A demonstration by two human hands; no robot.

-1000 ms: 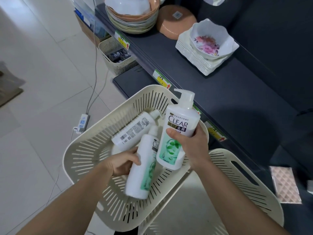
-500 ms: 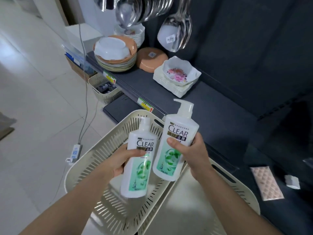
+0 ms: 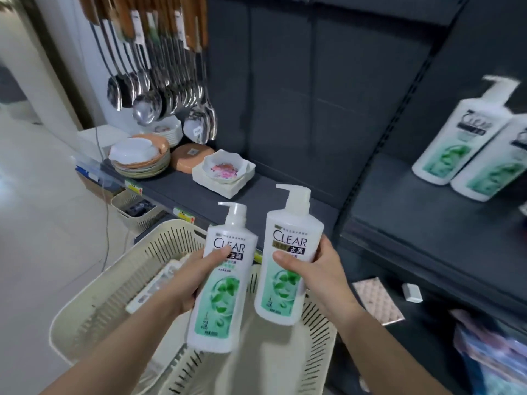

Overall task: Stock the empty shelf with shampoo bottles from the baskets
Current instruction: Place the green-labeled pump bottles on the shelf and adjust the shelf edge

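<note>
Metal ladles point(image 3: 159, 89) hang in a row at the upper left, above a stack of plates point(image 3: 139, 163) and a flowered dish point(image 3: 225, 169) on a dark shelf. Below them a cream slotted basket point(image 3: 85, 303) holds one white bottle lying on its side point(image 3: 151, 286).

Over that basket, the left hand point(image 3: 191, 277) grips a white and green shampoo bottle point(image 3: 225, 280). The thumb is pressed across the front label and the fingers are wrapped behind. The bottle is nearly upright with its pump on top.

Just beside it, a little higher and not touching, is a second shampoo bottle point(image 3: 288, 258). The right hand point(image 3: 316, 269) holds it the same way, thumb on the label and fingers curled round the back. Both hands are closed firmly on their bottles. Under the right hand is the slotted wall of another basket point(image 3: 319, 332).

Farther right, a pink quilted pad point(image 3: 377, 300) lies on a low shelf. Above it a dark shelf point(image 3: 413, 223) carries two standing bottles point(image 3: 462, 132) of the same kind side by side near the right edge, blurred.
</note>
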